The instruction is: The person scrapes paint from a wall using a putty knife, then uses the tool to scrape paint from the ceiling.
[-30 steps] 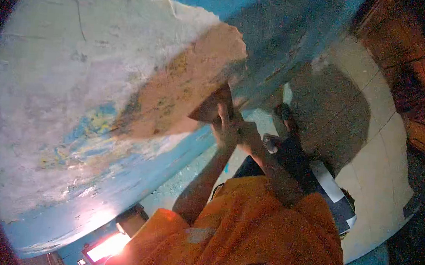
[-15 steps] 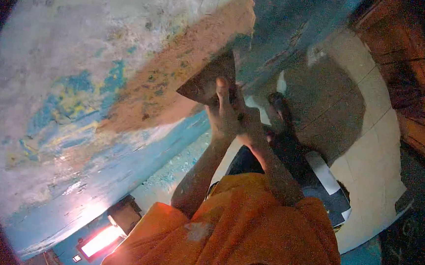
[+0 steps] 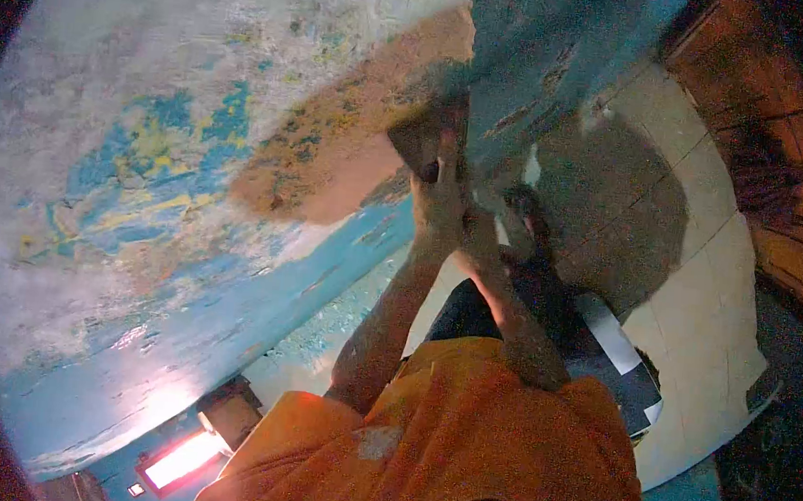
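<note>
My left hand (image 3: 437, 211) is closed round the handle end of a wide scraper, fingers wrapped. Just below and to the right, my right hand (image 3: 483, 242) is closed too, apparently on the same handle, which the hands mostly hide. The scraper's dark, flared blade (image 3: 415, 144) lies at the wall (image 3: 182, 58), over the lower right of a bare brown patch (image 3: 320, 156). Around that patch the surface is grey-white, with blue and yellow paint remnants (image 3: 162, 141). Right of the blade, past a ragged corner edge, is a shadowed blue wall face (image 3: 555, 56).
A bright lamp (image 3: 184, 461) shines at lower left beside a brown box-like object (image 3: 232, 413). Paint flakes (image 3: 327, 315) litter the floor along the wall's base. Pale floor tiles (image 3: 698, 271) lie at right, with a brown wooden panel (image 3: 755, 117) beyond them.
The scraper and both hands have moved slightly right, toward the wall's corner. Its blade looks narrower and more turned now. The view of the wall has shifted a little up and right.
</note>
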### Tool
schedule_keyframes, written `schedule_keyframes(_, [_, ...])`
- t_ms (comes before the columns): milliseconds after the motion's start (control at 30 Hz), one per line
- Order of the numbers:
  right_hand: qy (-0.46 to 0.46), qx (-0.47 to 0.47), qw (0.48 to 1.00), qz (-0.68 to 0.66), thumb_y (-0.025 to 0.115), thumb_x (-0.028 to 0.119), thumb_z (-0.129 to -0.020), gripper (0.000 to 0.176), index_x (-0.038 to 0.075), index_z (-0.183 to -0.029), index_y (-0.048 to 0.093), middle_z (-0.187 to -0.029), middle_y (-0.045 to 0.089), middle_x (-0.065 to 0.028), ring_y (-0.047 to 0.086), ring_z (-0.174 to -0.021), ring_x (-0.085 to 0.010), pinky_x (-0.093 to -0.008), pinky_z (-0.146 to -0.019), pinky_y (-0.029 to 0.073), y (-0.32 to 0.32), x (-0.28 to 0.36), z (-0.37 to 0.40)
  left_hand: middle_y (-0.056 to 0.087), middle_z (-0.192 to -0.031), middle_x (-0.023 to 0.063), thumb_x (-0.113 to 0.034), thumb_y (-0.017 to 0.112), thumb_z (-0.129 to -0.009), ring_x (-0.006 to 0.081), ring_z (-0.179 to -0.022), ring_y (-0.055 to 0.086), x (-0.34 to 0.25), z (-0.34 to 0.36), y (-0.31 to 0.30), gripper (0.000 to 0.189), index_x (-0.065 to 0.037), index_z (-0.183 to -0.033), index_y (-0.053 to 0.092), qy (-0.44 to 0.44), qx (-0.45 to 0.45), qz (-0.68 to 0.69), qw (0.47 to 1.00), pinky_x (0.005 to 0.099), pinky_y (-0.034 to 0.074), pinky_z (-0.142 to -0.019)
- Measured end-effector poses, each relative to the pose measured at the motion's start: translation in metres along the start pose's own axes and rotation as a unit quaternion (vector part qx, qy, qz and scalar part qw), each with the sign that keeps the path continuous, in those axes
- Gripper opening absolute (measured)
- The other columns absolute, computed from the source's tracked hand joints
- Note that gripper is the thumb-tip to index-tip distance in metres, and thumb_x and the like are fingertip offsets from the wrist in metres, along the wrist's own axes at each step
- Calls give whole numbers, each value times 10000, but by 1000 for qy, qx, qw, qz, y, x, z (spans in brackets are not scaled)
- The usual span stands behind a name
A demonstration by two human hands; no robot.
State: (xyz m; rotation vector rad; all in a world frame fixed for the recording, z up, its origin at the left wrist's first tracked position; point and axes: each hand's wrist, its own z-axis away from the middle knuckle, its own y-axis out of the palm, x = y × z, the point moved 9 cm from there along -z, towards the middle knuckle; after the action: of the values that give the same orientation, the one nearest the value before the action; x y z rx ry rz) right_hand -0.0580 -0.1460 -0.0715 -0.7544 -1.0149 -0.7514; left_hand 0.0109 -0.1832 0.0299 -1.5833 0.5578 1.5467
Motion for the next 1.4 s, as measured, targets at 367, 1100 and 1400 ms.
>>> schedule_keyframes(367, [-126,-53,990,-22,535,222,-799,296,-3,-992,529,-1007,547,-183,534,-895,-252,-365,-719,419,-44,42,1,450,-706,-6,-504,343,-882,115,-555,390,-53,-2,41,417,-131,-1022,467,-136,286,343,884,275,344,-464])
schedule_keyframes(1100, [9,32,994,-104,524,301,-811,310,1,-883,551,-674,566,-114,551,-713,-180,-324,-631,430,-92,100,21,509,-800,60,-476,445,-856,118,-694,444,-120,23,17,480,-28,-1012,523,-120,19,136,983,252,384,-554])
schedule_keyframes(1400, [-109,-15,985,-136,512,240,-825,257,-6,-888,552,-728,578,-135,555,-675,-208,-328,-610,437,-105,124,22,481,-742,16,-452,475,-853,85,-610,427,-133,10,14,414,-44,-902,514,30,-27,101,994,216,353,-502])
